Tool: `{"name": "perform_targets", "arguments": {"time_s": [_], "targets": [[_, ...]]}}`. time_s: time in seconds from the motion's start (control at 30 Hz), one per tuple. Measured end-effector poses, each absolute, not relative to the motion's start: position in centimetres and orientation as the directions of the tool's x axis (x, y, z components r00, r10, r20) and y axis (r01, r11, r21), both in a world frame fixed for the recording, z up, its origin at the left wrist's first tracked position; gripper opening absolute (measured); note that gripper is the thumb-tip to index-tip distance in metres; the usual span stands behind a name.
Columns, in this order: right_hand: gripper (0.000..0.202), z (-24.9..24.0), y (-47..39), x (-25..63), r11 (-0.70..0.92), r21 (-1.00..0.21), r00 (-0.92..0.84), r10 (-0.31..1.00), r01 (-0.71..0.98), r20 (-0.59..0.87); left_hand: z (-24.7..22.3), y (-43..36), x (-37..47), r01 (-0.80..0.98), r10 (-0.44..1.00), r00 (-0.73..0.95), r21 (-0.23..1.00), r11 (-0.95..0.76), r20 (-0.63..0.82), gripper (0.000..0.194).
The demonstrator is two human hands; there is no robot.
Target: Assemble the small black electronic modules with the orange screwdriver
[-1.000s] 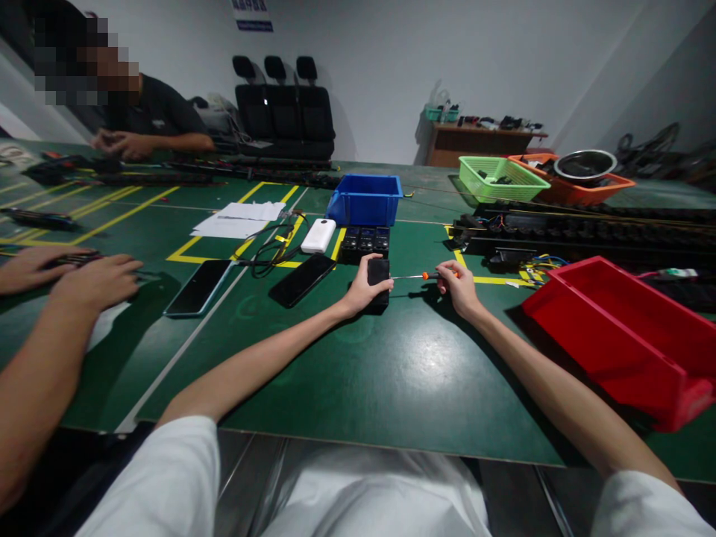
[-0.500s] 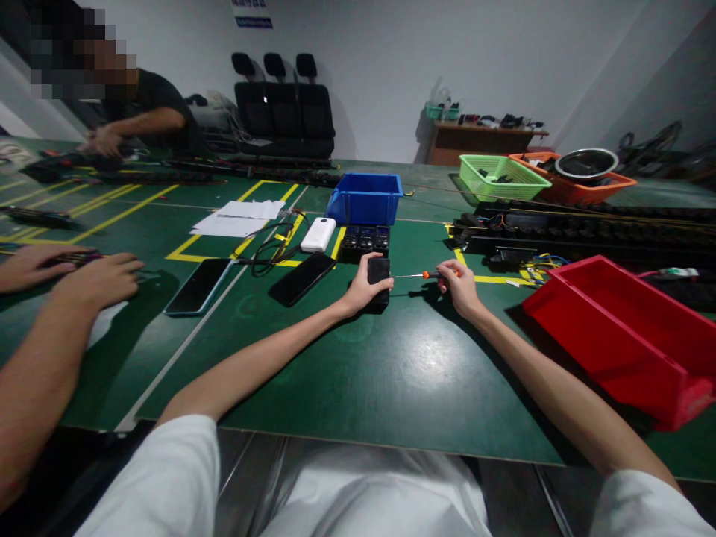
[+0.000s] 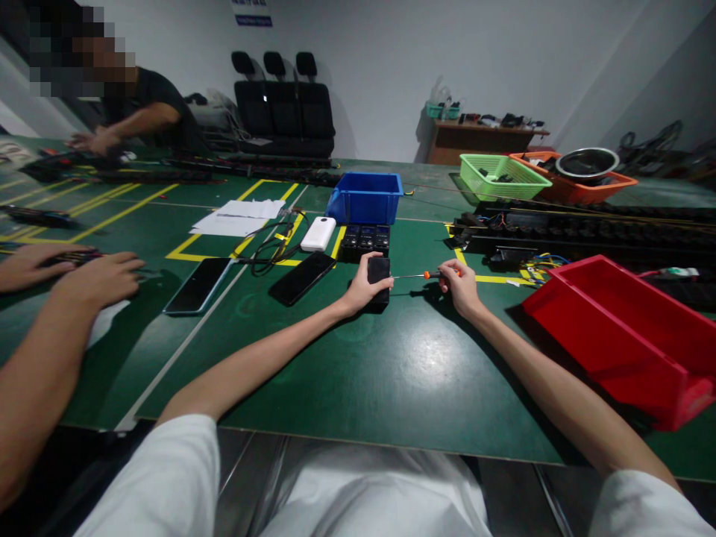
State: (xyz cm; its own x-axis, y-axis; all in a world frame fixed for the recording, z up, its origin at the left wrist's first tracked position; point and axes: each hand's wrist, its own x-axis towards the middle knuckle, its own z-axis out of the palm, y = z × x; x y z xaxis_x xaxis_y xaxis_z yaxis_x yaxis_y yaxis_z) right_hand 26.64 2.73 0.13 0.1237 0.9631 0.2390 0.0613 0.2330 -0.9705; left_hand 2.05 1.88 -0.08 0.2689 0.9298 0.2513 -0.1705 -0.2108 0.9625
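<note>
On the green table, my left hand (image 3: 363, 286) is wrapped round a small black box (image 3: 380, 270), its thumb across the front. To the right, my right hand (image 3: 459, 286) grips an orange-and-black screwdriver (image 3: 428, 275). The screwdriver's thin shaft points left, with its tip at the right side of the black box. Several similar black boxes (image 3: 365, 240) sit just behind my left hand, in front of a blue bin (image 3: 366, 198).
A black phone (image 3: 302, 278), a white power bank (image 3: 318, 234) and another phone (image 3: 200, 286) lie left. A red bin (image 3: 620, 335) stands right, before long black assemblies (image 3: 559, 235). Another person's hands (image 3: 95, 280) are at the left; a further person works behind.
My hands, the black box and the screwdriver hold nearly the same places. At the far left, the hands of the person behind have shifted slightly left.
</note>
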Motion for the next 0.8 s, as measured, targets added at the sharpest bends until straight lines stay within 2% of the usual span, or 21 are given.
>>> {"name": "perform_targets", "arguments": {"time_s": [0.27, 0.8], "targets": [[0.018, 0.10, 2.74, 26.65, 0.228, -0.971, 0.144, 0.961, 0.071, 0.236, 0.08, 1.70, 2.04, -0.163, 0.937, 0.256, 0.966, -0.202, 0.239, 0.066], [0.031, -0.05, 2.63, 26.72, 0.245, -0.965, 0.135, 0.957, 0.088, 0.256, 0.07, 1.75, 2.08, -0.167, 0.934, 0.254, 0.963, -0.214, 0.252, 0.066]]}}
